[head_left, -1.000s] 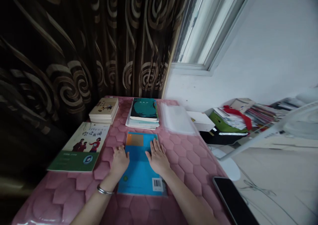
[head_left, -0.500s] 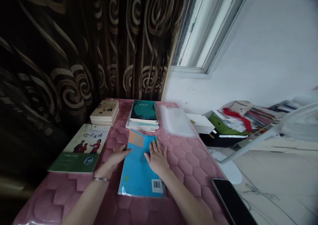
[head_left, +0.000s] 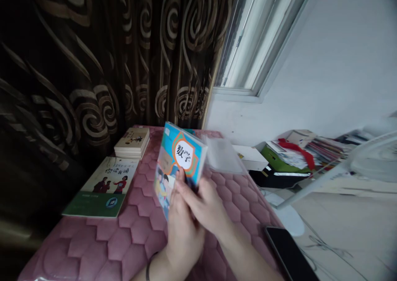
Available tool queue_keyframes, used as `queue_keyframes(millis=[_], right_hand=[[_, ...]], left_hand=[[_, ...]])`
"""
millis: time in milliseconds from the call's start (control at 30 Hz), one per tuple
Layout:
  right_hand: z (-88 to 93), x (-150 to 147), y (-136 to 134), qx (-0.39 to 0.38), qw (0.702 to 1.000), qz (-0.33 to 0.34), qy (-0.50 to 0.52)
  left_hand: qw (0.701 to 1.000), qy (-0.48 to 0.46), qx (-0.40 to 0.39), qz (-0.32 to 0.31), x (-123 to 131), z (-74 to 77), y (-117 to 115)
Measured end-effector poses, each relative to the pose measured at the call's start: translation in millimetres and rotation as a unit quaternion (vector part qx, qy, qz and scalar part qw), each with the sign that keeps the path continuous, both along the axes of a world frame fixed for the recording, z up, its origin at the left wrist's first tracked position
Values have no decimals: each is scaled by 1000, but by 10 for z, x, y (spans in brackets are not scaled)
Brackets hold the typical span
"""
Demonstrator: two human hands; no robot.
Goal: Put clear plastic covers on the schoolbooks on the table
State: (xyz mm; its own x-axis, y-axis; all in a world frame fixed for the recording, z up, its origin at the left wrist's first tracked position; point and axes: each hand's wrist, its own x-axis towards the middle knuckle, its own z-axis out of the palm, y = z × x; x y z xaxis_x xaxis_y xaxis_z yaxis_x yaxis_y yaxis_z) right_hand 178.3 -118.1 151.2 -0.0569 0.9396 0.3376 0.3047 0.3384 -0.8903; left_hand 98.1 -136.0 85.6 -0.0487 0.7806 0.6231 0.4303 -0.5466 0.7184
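A blue textbook [head_left: 178,155] with an orange-edged white label is raised upright over the pink quilted table [head_left: 124,231], front cover facing me. My left hand [head_left: 182,231] wraps around its lower edge from the near side. My right hand [head_left: 204,206] grips the right edge, fingers curled round the cover. Both hands sit close together under the book.
A green-and-white book [head_left: 104,186] lies at the left. A stack of thin books [head_left: 132,142] sits behind it by the dark curtain. Clear plastic sleeves [head_left: 221,155] lie at the back right. A black phone [head_left: 290,254] rests at the table's right edge.
The blue book lay flat, back cover up, under both hands. It has since been lifted off the table and turned so its front cover faces me, now hiding the dark green book stack behind.
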Motion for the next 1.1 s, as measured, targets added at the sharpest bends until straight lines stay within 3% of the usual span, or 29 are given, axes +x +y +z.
queue_keyframes(millis=[100, 200, 233, 300, 367, 400, 467, 567, 733, 900, 1000, 1100], right_hand=[[-86, 188, 120, 14, 996, -41, 73], [-277, 418, 300, 31, 996, -17, 77], [-345, 490, 350, 35, 997, 2, 71], [-482, 605, 423, 39, 997, 24, 69], [-618, 677, 470, 35, 995, 16, 88], [-686, 698, 490, 33, 994, 4, 104], [-821, 724, 530, 32, 990, -19, 135], [-1017, 766, 588, 28, 989, -26, 146], [-1290, 913, 561, 5, 988, -25, 150], [-1472, 965, 400, -61, 994, -70, 51], [-1484, 874, 366, -36, 993, -102, 54], [-1343, 774, 387, -9, 989, -138, 59]], left_hand=[[989, 100, 105, -35, 82, -62, -35], [980, 142, 134, -41, -124, -100, 64], [983, 124, 136, -3, -242, -108, 129], [980, 42, 139, 137, -501, -129, 303], [978, -32, 99, 180, -728, -163, 504], [986, -66, 53, 143, -812, -188, 600], [992, -104, -71, 4, -914, -249, 753], [964, -114, -195, -137, -938, -349, 866], [957, -85, -224, -165, -927, -439, 885], [947, -90, -236, -196, -949, -546, 901], [923, -113, -283, -234, -927, -606, 921], [913, -145, -306, -229, -899, -540, 950]])
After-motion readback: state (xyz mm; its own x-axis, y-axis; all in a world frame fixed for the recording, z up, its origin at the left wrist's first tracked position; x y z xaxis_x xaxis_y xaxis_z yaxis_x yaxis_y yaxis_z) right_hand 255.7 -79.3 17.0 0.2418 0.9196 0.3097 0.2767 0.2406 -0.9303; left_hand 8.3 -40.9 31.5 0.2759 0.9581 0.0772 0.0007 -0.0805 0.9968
